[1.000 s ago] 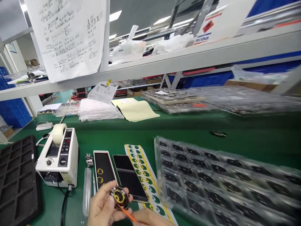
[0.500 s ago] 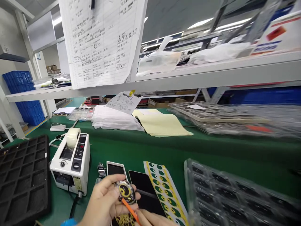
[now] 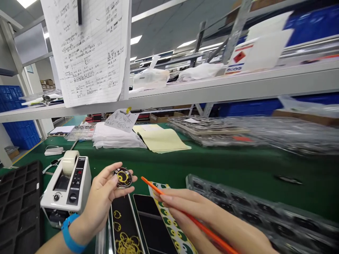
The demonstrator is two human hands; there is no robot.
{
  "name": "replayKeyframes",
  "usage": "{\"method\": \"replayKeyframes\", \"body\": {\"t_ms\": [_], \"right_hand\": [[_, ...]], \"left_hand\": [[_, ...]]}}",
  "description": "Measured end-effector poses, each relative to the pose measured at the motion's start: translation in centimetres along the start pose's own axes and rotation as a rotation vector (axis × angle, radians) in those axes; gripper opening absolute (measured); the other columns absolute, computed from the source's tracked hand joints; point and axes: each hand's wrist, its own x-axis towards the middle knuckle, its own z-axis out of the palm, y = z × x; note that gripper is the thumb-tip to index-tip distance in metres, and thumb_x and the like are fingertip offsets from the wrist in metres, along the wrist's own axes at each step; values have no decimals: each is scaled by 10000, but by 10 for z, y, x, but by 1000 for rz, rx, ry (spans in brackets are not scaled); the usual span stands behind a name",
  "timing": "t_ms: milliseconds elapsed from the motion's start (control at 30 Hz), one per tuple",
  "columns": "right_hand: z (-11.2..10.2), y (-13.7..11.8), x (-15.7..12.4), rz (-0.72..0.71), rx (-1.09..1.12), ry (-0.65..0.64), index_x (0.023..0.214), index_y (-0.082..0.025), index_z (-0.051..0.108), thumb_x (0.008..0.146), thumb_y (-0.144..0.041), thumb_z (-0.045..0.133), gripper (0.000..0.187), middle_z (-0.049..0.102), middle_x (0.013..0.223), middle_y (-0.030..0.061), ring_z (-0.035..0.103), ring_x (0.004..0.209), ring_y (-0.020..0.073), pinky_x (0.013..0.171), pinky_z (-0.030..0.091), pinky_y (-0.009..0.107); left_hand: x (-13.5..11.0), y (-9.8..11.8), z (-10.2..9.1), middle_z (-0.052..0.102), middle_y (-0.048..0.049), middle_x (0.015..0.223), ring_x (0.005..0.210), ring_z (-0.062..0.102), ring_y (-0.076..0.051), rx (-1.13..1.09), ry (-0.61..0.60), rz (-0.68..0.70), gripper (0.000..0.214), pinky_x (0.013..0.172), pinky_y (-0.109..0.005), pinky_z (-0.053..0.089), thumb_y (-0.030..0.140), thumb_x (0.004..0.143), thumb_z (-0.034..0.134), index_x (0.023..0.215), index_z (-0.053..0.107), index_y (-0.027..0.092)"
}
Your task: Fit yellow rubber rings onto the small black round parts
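In my left hand (image 3: pixel 104 188) is a small round electronic module (image 3: pixel 123 177) with a yellow ring-shaped piece on its dark face, held by the rim between thumb and fingers. My right hand (image 3: pixel 185 208) grips an orange pen-like stick (image 3: pixel 196 220), its tip apart from the module and to its right. Below the hands lies a black tray with a white edge (image 3: pixel 124 215), carrying a heap of yellow rings (image 3: pixel 128 243). Beside it rests a dark phone-like slab (image 3: pixel 155 222). A sticker sheet (image 3: pixel 169 220) with green and yellow shapes is partly hidden by my right hand.
A white tape dispenser (image 3: pixel 67 187) stands left, beside a black compartment tray (image 3: pixel 21 208). Clear plastic trays (image 3: pixel 246 211) with dark round parts lie right, near tweezers (image 3: pixel 288 179). Papers (image 3: pixel 116 135) and a yellow pad (image 3: pixel 161 137) sit behind. A shelf (image 3: pixel 185 93) crosses above.
The orange stick's tip has left the module and moved right with my right hand. My left hand still holds the module, now higher above the bench. The camera view has shifted right.
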Motion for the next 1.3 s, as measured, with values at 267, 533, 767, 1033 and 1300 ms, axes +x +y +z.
{"method": "replayKeyframes", "body": {"t_ms": [267,533,767,1033,1300], "right_hand": [[16,6,3,368,236,49,855,-257,730,941,-368,574,210,732,836,26,704,688,166,652,592,205],[25,4,-6,484,463,-23,913,-279,726,950,-320,571,164,698,803,14,698,699,138,660,588,164],[45,5,-5,458,512,154,880,-267,715,932,-297,611,120,692,749,-6,688,634,114,615,579,132],[54,10,-9,505,454,221,871,-254,714,928,-248,590,137,697,717,-21,677,626,84,630,559,98],[59,15,-11,175,176,185,966,-223,642,917,-55,509,220,701,855,24,695,781,142,708,589,207]], "left_hand": [[-4,-1,-2,733,-107,1095,1097,672,-288,45,26,-94,327,852,-331,576,314,808,747,1094,686,169],[0,-8,-8,751,-87,1055,1014,707,-237,90,63,-98,285,800,-277,585,224,763,779,1027,680,179],[-4,-24,-5,722,-71,1155,1135,656,-250,65,47,-69,275,884,-300,580,272,805,753,1068,697,216],[-8,-44,-6,669,-80,1273,1210,610,-256,-18,45,-51,288,979,-340,544,286,871,705,1153,672,240],[-4,-46,-4,679,-97,1258,1177,633,-275,-33,90,-63,329,957,-347,556,287,819,752,1135,683,221]]}}
